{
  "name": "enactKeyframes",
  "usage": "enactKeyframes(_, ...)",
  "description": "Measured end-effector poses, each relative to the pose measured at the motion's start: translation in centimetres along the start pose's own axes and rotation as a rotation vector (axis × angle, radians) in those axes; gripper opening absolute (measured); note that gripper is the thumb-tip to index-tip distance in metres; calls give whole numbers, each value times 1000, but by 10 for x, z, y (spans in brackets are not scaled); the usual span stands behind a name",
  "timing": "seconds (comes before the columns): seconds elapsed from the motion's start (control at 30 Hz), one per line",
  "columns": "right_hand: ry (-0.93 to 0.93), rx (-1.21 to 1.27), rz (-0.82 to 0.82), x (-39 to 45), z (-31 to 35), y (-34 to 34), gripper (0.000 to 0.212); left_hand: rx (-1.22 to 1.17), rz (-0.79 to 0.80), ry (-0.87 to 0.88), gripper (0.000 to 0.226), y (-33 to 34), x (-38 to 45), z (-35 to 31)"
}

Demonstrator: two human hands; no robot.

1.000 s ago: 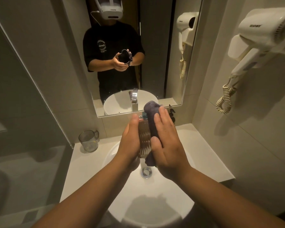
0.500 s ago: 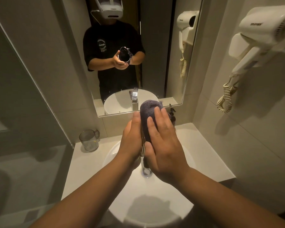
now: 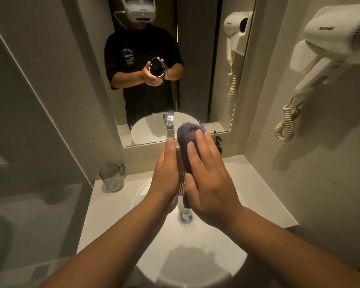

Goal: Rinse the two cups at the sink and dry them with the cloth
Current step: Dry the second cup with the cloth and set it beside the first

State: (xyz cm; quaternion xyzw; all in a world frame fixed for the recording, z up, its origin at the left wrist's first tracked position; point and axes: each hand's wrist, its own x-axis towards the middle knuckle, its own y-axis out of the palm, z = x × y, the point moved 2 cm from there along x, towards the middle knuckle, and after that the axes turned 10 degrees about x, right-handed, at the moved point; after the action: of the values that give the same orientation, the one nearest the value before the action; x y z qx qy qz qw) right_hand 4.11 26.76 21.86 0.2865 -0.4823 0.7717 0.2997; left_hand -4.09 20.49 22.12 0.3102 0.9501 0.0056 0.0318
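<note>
Over the sink (image 3: pixel 116 221) our left hand (image 3: pixel 164 175) grips one cup (image 3: pixel 180 173) while our right hand (image 3: pixel 208 175) presses the cloth (image 3: pixel 187 138) on it to dry; the other cup (image 3: pixel 112 177) waits far left on the bench (image 3: pixel 264 196).

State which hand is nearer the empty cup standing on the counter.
Left. The left hand is the closer one to the standing cup, though apart from it; the right hand is farther right, pressing the cloth.

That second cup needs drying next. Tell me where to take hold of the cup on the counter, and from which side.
Grip the clear cup by its handle, coming in from its right, the sink side. It stands upright at the counter's back left corner and the handle juts toward the basin. The left hand is nearest, though busy with the cup under the cloth.
</note>
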Motion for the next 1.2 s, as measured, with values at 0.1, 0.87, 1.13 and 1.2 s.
enactKeyframes(0.1, -8, -24, 14, -4, 2, 2, 55, -83, 71, -18, 70, -1, 3, 4)
enactKeyframes(0.87, 23, 62, 128, -33, -24, 2, 64, -519, -30, -529, 60, -9, 16, 41)
enactKeyframes(1.13, -404, -145, 273, -53, -20, 27, 57, -561, -37, -563, 68, -20, 15, 45)
enactKeyframes(1.2, -444, -137, 256, -56, -22, 30, 53, -549, -13, -563, 69, -24, 14, 47)
